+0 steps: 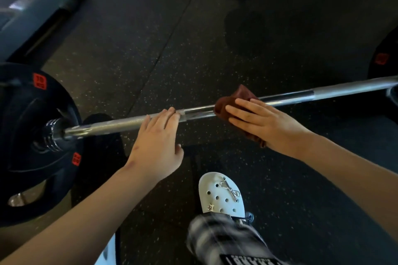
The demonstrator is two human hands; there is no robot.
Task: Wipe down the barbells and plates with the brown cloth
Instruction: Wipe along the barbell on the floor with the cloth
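Right grip [262, 122] flat on 1 brown cloth [243, 93], left grip [159, 142] flat on 1 barbell [112, 126], lying left-right w/ 2 plates [32, 135].

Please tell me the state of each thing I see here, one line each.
barbell: horizontal, low over the floor
black plate: upright, mounted on the barbell's end
left hand: fingers straight, resting on the barbell
brown cloth: bunched over the barbell
right hand: fingers straight, pressing the brown cloth
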